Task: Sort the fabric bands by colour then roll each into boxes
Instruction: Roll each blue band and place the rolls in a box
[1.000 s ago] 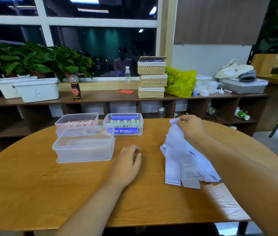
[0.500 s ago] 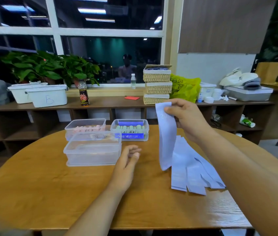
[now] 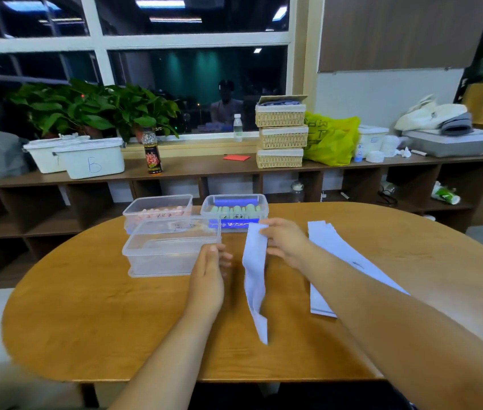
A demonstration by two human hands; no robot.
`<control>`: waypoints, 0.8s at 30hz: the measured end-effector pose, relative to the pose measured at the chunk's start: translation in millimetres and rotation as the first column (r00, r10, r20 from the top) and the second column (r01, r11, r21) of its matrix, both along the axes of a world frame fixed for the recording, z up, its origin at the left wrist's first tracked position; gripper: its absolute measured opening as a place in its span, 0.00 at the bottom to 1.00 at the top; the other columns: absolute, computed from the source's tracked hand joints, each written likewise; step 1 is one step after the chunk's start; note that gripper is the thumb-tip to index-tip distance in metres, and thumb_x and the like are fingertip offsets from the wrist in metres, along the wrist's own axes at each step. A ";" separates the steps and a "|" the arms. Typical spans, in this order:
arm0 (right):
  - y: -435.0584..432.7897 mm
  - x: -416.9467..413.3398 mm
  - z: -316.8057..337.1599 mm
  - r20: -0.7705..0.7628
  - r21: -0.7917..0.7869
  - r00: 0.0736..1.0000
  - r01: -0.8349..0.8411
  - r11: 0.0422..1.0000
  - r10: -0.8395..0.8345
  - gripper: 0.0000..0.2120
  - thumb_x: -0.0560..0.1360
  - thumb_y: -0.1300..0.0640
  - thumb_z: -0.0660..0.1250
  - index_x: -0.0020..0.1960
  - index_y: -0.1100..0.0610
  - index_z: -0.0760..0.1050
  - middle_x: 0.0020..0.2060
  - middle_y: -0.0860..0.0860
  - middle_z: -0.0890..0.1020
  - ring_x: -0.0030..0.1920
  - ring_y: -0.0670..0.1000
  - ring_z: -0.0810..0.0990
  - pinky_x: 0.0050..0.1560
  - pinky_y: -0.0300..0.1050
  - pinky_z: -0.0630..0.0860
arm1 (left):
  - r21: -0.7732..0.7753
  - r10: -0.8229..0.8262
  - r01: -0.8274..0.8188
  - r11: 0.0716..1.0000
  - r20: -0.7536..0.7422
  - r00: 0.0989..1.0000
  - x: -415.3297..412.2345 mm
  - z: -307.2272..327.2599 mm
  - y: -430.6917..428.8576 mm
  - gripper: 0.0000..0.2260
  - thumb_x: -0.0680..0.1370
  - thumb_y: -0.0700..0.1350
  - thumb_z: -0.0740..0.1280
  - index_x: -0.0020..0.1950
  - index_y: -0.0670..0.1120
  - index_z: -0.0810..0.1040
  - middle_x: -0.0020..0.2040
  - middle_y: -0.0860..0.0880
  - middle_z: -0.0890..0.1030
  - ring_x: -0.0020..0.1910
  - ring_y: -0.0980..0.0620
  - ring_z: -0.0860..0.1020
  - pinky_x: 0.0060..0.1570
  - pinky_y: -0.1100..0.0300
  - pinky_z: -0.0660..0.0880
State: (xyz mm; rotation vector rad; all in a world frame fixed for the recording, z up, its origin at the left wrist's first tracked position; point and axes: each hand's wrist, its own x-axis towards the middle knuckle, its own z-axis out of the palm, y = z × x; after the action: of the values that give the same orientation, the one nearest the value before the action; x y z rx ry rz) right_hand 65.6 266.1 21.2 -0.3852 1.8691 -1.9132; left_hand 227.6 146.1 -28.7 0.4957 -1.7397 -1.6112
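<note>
Now: fingers (image 3: 271,225) of the right hand (image 3: 286,242) pinch the top end of one pale lilac fabric band (image 3: 253,270), held up above the round wooden tabletop (image 3: 115,321). Band hangs slack and slightly twisted, lower tip pointing toward the near edge; whether it touches the wood cannot be told. Left hand (image 3: 209,273) sits just left of the band, fingers loosely straight, holding nothing, tips close to the near right corner of a clear plastic box (image 3: 160,253). Right behind that, a second clear box with pink rolls (image 3: 157,210); beside it, a third clear box with green and blue rolls (image 3: 234,210). Right of the right forearm, a flat stack of pale lilac bands (image 3: 335,247) lies on the tabletop, partly hidden by the arm.
</note>
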 end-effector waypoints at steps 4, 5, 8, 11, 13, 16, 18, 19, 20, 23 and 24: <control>-5.8 -18.5 -26.0 -0.101 0.143 0.994 0.064 0.988 -0.050 0.15 0.82 0.63 0.68 0.68 0.54 0.79 0.57 0.54 0.84 0.57 0.53 0.83 0.50 0.41 0.80 | -0.123 -0.024 0.039 0.992 0.121 0.992 2.2 -5.0 -1.8 0.13 0.89 0.48 0.57 0.53 0.54 0.81 0.46 0.54 0.85 0.49 0.52 0.83 0.52 0.53 0.80; -5.2 -19.6 -25.0 -0.154 0.176 0.987 0.075 0.981 -0.048 0.14 0.82 0.63 0.67 0.66 0.54 0.79 0.57 0.52 0.84 0.57 0.52 0.82 0.49 0.41 0.79 | -0.154 -0.035 0.058 0.986 0.151 0.988 3.4 -5.5 -1.8 0.11 0.88 0.47 0.59 0.52 0.54 0.80 0.45 0.55 0.85 0.48 0.53 0.83 0.52 0.53 0.79; -1.6 -16.2 -19.6 -0.299 0.273 0.953 0.130 0.953 -0.045 0.12 0.84 0.60 0.65 0.64 0.48 0.78 0.57 0.47 0.83 0.56 0.48 0.80 0.45 0.39 0.76 | -0.265 -0.047 0.112 0.958 0.240 0.970 10.9 -7.2 0.5 0.08 0.85 0.44 0.63 0.50 0.55 0.79 0.45 0.57 0.83 0.47 0.56 0.82 0.49 0.57 0.78; 0.7 -11.4 -28.4 -0.392 0.402 0.920 0.159 0.902 0.013 0.15 0.84 0.60 0.65 0.69 0.50 0.78 0.62 0.48 0.81 0.57 0.50 0.80 0.41 0.38 0.75 | -0.346 -0.045 0.156 0.925 0.307 0.951 22.0 -8.6 4.6 0.08 0.85 0.45 0.65 0.50 0.57 0.78 0.47 0.58 0.83 0.49 0.59 0.81 0.49 0.60 0.77; -1.2 -8.7 -37.5 -0.427 0.481 0.899 0.138 0.866 0.094 0.17 0.82 0.61 0.66 0.69 0.49 0.79 0.60 0.49 0.81 0.54 0.51 0.82 0.41 0.40 0.77 | -0.351 -0.064 0.180 0.919 0.317 0.946 28.1 -7.2 7.7 0.07 0.85 0.46 0.65 0.51 0.57 0.79 0.47 0.58 0.83 0.49 0.58 0.81 0.49 0.59 0.78; -6.2 -5.5 -41.3 -0.457 0.493 0.881 0.135 0.859 0.124 0.16 0.84 0.61 0.64 0.69 0.50 0.79 0.60 0.48 0.79 0.53 0.50 0.81 0.40 0.39 0.76 | -0.317 -0.082 0.188 0.930 0.318 0.944 34.7 -0.2 12.2 0.08 0.86 0.46 0.63 0.51 0.57 0.79 0.46 0.57 0.83 0.46 0.57 0.82 0.47 0.59 0.78; -8.8 -5.4 -39.4 -0.451 0.474 0.883 0.110 0.874 0.134 0.16 0.85 0.60 0.62 0.70 0.50 0.78 0.62 0.48 0.80 0.56 0.49 0.80 0.43 0.37 0.77 | -0.298 -0.078 0.183 0.937 0.332 0.940 37.4 4.5 13.2 0.09 0.86 0.45 0.61 0.53 0.58 0.78 0.47 0.57 0.84 0.44 0.57 0.82 0.44 0.62 0.76; -9.1 -6.2 -40.3 -0.437 0.460 0.889 0.091 0.884 0.136 0.16 0.85 0.60 0.62 0.70 0.49 0.78 0.64 0.49 0.80 0.57 0.50 0.80 0.47 0.38 0.78 | -0.289 -0.079 0.183 0.940 0.338 0.938 38.6 5.9 13.5 0.09 0.86 0.44 0.61 0.53 0.58 0.78 0.47 0.56 0.84 0.44 0.57 0.82 0.43 0.64 0.75; -8.4 -5.8 -41.3 -0.422 0.445 0.896 0.072 0.893 0.138 0.16 0.85 0.61 0.62 0.70 0.49 0.78 0.64 0.50 0.81 0.59 0.50 0.80 0.51 0.41 0.80 | -0.280 -0.083 0.185 0.942 0.340 0.937 39.9 6.8 14.0 0.10 0.86 0.43 0.61 0.54 0.57 0.78 0.48 0.56 0.84 0.43 0.57 0.83 0.43 0.64 0.75; 2.3 6.4 -45.9 -0.437 0.420 0.888 0.062 0.905 0.142 0.17 0.84 0.62 0.62 0.69 0.49 0.78 0.66 0.50 0.82 0.63 0.51 0.81 0.63 0.47 0.80 | -0.262 -0.105 0.202 0.944 0.340 0.934 49.4 7.4 17.1 0.11 0.85 0.41 0.62 0.54 0.58 0.78 0.48 0.56 0.84 0.42 0.57 0.83 0.46 0.60 0.78; 7.6 13.5 -47.7 -0.461 0.414 0.876 0.071 0.908 0.142 0.18 0.84 0.63 0.62 0.69 0.49 0.78 0.66 0.49 0.82 0.64 0.50 0.80 0.64 0.46 0.80 | -0.259 -0.129 0.224 0.939 0.340 0.932 55.4 7.4 17.0 0.12 0.84 0.40 0.63 0.54 0.57 0.79 0.48 0.57 0.84 0.44 0.57 0.83 0.48 0.60 0.79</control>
State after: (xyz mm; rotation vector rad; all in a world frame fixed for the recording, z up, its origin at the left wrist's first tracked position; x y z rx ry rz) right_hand 79.1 273.7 -26.5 -0.8044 2.5024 -1.4032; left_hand 283.0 163.1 -21.3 0.4823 -2.2842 -1.4105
